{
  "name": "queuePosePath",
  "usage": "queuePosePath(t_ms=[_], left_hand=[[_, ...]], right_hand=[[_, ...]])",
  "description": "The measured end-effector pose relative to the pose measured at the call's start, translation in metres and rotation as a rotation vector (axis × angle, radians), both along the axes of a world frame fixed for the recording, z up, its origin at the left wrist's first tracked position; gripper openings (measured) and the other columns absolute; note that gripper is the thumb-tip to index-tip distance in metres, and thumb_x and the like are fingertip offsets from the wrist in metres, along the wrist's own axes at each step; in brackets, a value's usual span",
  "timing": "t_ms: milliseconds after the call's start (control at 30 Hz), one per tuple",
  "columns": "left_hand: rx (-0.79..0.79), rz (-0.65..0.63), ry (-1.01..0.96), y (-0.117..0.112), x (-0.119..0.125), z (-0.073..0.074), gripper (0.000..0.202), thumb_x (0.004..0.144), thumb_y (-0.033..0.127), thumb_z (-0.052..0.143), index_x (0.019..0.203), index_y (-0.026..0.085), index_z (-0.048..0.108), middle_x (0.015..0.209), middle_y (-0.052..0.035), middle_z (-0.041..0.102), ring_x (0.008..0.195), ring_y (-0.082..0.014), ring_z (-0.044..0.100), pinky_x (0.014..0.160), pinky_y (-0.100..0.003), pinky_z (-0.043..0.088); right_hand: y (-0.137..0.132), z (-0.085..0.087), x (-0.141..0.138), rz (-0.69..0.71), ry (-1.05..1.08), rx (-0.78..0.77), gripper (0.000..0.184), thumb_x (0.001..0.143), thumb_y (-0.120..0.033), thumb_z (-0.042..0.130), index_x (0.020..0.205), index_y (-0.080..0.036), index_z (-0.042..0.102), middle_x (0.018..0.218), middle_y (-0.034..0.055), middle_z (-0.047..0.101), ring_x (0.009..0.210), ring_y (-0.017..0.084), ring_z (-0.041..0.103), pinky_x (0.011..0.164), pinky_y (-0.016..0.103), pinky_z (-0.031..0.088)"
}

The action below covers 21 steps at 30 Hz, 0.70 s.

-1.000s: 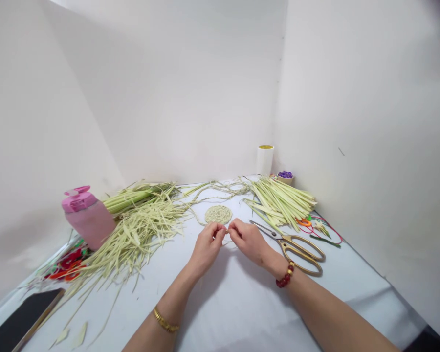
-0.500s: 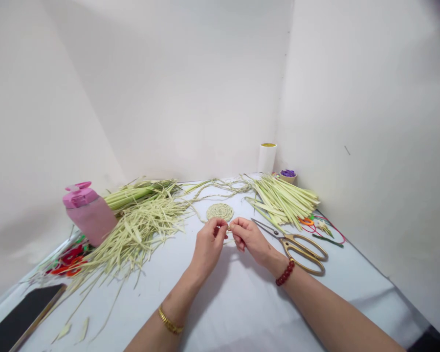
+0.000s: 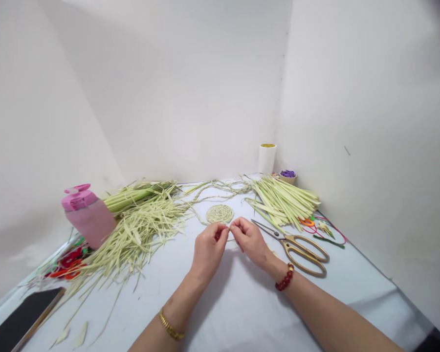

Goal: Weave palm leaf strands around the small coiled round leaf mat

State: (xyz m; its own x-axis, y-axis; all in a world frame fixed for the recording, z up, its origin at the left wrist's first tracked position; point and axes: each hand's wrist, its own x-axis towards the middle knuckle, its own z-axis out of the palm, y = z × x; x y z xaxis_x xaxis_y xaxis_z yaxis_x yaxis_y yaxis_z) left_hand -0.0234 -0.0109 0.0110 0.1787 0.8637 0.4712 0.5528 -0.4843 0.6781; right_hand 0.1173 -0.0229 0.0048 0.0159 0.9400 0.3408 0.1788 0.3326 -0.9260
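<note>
My left hand (image 3: 209,247) and my right hand (image 3: 248,240) meet fingertip to fingertip over the white tabletop, both pinched closed. A thin bit of pale grass strand shows between and just below the fingertips; the fingers hide most of it. Right behind the hands lies a flat round coil (image 3: 220,213) of twisted grass cord. From its left side a twisted cord (image 3: 198,215) runs back to looser lengths of cord (image 3: 223,188). Open-bladed scissors with gold handles (image 3: 304,252) lie beside my right hand.
Shredded grass strips (image 3: 143,230) and a green stalk bundle (image 3: 135,195) spread at left, by a pink bottle (image 3: 90,220) and a dark phone (image 3: 22,318). More flat stalks (image 3: 288,198) lie at right, near a white cup (image 3: 267,159) and a small bowl of purple pieces (image 3: 288,178).
My left hand has rolled slightly, its fingers now curled in more, and the fingertips of both hands sit closer together. The coil and scissors lie where they were.
</note>
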Motion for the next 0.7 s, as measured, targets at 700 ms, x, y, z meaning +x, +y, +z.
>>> queuePosePath(t_ms=[700], left_hand=[[-0.397, -0.134, -0.189, 0.004, -0.003, 0.012, 0.014, 0.078, 0.031, 0.046, 0.069, 0.02, 0.049, 0.055, 0.0056, 0.05, 0.052, -0.0115, 0.048, 0.055, -0.022, 0.038]], right_hand=[[0.006, -0.01, 0.009, -0.121, -0.574, 0.294, 0.014, 0.089, -0.017, 0.041, 0.086, -0.019, 0.053, 0.071, 0.0007, 0.061, 0.062, 0.014, 0.055, 0.06, 0.022, 0.037]])
